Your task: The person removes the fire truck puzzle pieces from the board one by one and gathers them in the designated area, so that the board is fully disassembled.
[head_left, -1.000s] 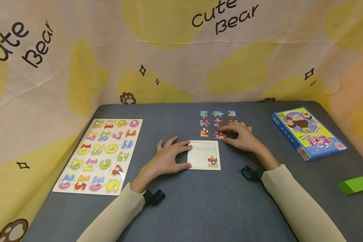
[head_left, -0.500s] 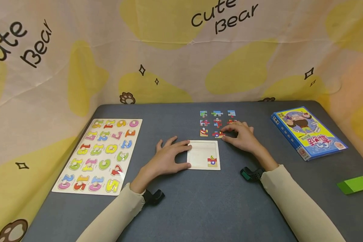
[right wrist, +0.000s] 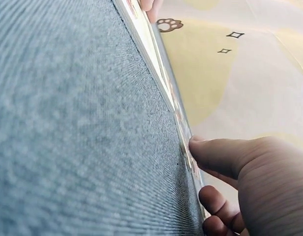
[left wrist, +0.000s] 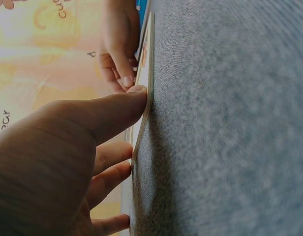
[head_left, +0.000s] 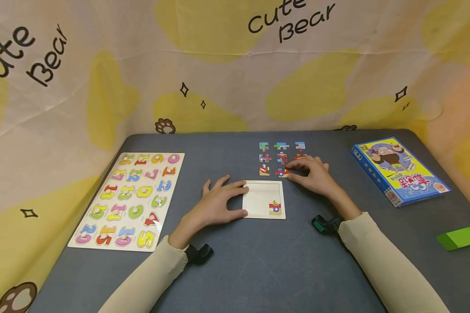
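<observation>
In the head view, my left hand (head_left: pixel 221 202) rests at the left edge of a white puzzle tray (head_left: pixel 258 215), thumb at the near corner and fingers spread towards the far one. The left wrist view shows the thumb (left wrist: pixel 127 105) on the tray's rim. One jigsaw piece (head_left: pixel 275 209) lies in the tray's near right corner. Beyond the tray, my right hand (head_left: pixel 311 174) pinches the right end of a jigsaw piece with a car wheel (head_left: pixel 282 172) between thumb and index finger. That thumb (right wrist: pixel 210 152) is close over the table in the right wrist view.
Several other jigsaw pieces (head_left: pixel 282 158) lie in rows behind the tray, some partly covered by the right hand. A number puzzle board (head_left: pixel 131 195) lies at the left. At the right are a blue and yellow box (head_left: pixel 401 171) and a green block (head_left: pixel 459 238).
My right thumb and index finger have closed in slightly on the wheel piece, which has barely shifted. My left hand stays at the tray's edge.
</observation>
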A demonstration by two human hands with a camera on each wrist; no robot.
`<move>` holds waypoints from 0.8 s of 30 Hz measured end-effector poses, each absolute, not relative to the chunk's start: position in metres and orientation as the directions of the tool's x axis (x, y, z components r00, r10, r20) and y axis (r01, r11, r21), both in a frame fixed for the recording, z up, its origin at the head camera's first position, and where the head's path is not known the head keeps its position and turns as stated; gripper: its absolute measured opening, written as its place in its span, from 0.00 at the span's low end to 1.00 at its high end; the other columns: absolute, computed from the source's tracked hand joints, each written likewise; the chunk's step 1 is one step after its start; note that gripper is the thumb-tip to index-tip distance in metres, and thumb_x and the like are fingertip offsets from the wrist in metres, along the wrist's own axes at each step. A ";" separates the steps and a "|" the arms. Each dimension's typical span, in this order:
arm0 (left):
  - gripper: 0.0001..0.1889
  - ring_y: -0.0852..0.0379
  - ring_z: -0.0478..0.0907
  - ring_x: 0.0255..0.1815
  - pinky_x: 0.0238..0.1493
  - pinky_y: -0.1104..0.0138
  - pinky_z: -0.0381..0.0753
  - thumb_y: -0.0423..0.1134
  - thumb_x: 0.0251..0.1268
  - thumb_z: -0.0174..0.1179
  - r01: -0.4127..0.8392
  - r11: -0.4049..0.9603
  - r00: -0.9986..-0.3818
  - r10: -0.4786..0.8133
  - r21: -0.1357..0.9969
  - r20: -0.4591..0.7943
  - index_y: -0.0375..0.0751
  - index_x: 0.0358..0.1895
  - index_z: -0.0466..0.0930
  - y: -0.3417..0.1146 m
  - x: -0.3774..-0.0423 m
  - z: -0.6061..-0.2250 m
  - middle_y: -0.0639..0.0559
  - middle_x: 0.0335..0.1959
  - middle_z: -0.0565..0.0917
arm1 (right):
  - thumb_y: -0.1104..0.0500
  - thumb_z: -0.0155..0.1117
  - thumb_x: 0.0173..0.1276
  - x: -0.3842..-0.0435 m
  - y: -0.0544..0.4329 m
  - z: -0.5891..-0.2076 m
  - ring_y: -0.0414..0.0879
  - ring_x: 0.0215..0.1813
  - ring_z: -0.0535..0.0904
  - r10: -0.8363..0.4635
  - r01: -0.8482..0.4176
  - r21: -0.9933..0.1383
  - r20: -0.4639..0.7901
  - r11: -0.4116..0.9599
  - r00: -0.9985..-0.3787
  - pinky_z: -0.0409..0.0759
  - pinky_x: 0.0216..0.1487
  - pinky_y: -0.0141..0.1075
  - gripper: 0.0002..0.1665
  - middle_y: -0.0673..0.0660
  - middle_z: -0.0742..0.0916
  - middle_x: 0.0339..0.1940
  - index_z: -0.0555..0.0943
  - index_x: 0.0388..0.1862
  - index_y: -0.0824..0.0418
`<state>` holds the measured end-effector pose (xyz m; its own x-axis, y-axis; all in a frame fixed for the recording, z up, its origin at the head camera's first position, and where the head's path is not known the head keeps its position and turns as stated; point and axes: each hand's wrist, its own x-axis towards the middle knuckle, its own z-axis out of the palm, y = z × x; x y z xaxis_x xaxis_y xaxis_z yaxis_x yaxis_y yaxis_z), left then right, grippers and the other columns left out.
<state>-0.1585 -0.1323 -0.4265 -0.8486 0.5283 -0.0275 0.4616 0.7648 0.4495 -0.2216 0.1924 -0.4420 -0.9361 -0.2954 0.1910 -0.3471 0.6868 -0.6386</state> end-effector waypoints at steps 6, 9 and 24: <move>0.36 0.39 0.50 0.84 0.72 0.25 0.34 0.57 0.63 0.69 0.463 0.766 -0.848 0.529 0.447 -0.028 0.57 0.74 0.72 -0.132 -0.159 -0.426 0.59 0.79 0.67 | 0.57 0.75 0.65 -0.219 0.191 -0.437 0.54 0.50 0.73 -0.327 -0.387 -0.655 0.219 0.649 -0.919 0.59 0.53 0.52 0.18 0.59 0.84 0.46 0.87 0.53 0.58; 0.36 0.39 0.50 0.84 0.71 0.25 0.35 0.57 0.63 0.69 0.464 0.767 -0.849 0.528 0.444 -0.026 0.57 0.74 0.72 -0.132 -0.159 -0.426 0.59 0.79 0.67 | 0.59 0.75 0.64 -0.216 0.189 -0.433 0.54 0.48 0.77 -0.356 -0.425 -0.658 0.247 0.621 -0.901 0.68 0.59 0.52 0.17 0.60 0.86 0.45 0.87 0.52 0.60; 0.36 0.38 0.49 0.84 0.71 0.25 0.35 0.59 0.63 0.68 0.462 0.774 -0.849 0.527 0.433 -0.037 0.58 0.74 0.72 -0.132 -0.159 -0.426 0.59 0.79 0.67 | 0.59 0.74 0.65 -0.192 0.168 -0.423 0.48 0.48 0.77 -0.601 -0.569 -0.617 0.186 0.544 -0.777 0.74 0.50 0.46 0.15 0.50 0.87 0.44 0.89 0.51 0.53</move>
<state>-0.1589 -0.1325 -0.4257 -0.8489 0.5273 -0.0373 0.4619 0.7742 0.4327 -0.1916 0.1681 -0.4227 -0.7773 -0.6009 0.1865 -0.5686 0.5440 -0.6171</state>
